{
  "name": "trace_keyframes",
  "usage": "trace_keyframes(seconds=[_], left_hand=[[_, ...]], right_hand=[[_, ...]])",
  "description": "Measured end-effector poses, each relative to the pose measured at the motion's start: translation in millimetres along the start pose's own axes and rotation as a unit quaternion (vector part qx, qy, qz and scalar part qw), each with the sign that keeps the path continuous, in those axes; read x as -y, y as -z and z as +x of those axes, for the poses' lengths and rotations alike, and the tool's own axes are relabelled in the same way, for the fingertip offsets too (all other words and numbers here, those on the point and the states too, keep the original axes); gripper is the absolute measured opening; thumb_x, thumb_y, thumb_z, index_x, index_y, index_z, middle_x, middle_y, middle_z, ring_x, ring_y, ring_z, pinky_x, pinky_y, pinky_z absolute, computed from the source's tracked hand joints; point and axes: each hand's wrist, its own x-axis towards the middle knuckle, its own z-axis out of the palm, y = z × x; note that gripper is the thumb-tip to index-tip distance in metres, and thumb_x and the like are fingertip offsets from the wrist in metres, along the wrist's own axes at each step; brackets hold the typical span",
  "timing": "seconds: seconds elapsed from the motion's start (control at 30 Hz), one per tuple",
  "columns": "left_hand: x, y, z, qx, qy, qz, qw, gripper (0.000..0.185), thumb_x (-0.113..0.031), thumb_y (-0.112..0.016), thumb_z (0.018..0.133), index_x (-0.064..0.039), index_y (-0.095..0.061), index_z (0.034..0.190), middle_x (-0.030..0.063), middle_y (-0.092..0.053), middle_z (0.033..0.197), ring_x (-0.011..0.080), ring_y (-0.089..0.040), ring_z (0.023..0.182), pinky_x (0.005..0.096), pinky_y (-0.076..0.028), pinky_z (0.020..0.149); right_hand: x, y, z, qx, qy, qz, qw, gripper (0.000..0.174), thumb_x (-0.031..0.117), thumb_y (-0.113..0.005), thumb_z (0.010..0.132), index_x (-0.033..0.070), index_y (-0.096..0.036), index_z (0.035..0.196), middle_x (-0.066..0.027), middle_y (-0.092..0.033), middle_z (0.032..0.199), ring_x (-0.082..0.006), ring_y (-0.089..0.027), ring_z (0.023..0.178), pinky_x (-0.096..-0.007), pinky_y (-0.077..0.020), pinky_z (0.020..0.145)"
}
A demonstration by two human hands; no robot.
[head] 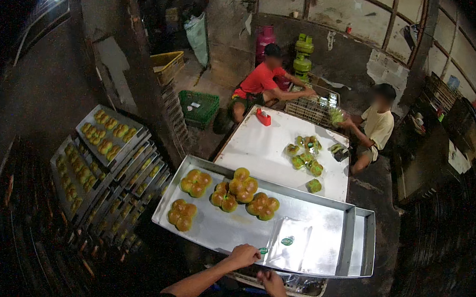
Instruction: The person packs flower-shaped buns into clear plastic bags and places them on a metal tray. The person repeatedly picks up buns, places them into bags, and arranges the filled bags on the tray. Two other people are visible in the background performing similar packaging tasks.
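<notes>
My left hand (244,255) is over the near rim of a metal baking tray (236,235), its fingers curled. A small green label (263,250) shows right at its fingertips; whether they pinch it or clear film cannot be made out. My right hand (273,284) is lower, just outside the tray's near edge, fingers bent, with its grip unclear. Beside the label, clear plastic bags (297,250) lie flat in the tray, bearing a green printed mark. Several clustered bread buns with a greenish-brown crust (262,206) sit towards the tray's left and middle.
A second metal tray (365,239) lies under this one. Beyond is a white table (246,148) with bagged buns (307,156) and a red tape dispenser (263,117). Two people (260,80) sit at its far side by a crate (314,108). Stacked bun trays (116,157) stand left.
</notes>
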Motion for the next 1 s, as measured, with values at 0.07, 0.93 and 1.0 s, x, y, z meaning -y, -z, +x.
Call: trace_keyframes(seconds=[0.07, 0.93, 1.0], left_hand=[[-10, -2, 1, -0.004, 0.010, -0.109, 0.994, 0.024, -0.023, -0.066, 0.073, -0.005, -0.065, 0.090, 0.0128, -0.065, 0.081, 0.0216, -0.063, 0.077, 0.0345, -0.049, 0.069], [17, 48, 1, 0.089, -0.013, -0.217, 0.972, 0.018, -0.014, -0.068, 0.070, -0.004, -0.067, 0.084, 0.0084, -0.062, 0.069, 0.0151, -0.060, 0.063, 0.0275, -0.047, 0.061], [7, 46, 1, 0.071, -0.136, -0.162, 0.975, 0.017, -0.016, -0.067, 0.071, -0.007, -0.068, 0.085, 0.0060, -0.059, 0.070, 0.0221, -0.058, 0.066, 0.0329, -0.047, 0.063]], right_hand=[[6, -1, 5, -0.133, 0.039, 0.036, 0.990, 0.018, 0.016, -0.055, 0.085, 0.000, -0.048, 0.081, -0.0191, -0.052, 0.067, -0.0298, -0.051, 0.062, -0.0383, -0.0409, 0.057], [99, -32, 15, -0.216, -0.113, 0.093, 0.965, 0.023, 0.019, -0.053, 0.087, -0.001, -0.044, 0.079, -0.0147, -0.052, 0.059, -0.0221, -0.055, 0.057, -0.0343, -0.0398, 0.053], [97, -36, 9, -0.260, -0.082, 0.080, 0.959, 0.018, 0.016, -0.053, 0.085, -0.001, -0.048, 0.087, -0.0169, -0.051, 0.059, -0.0287, -0.055, 0.057, -0.0371, -0.0416, 0.054]])
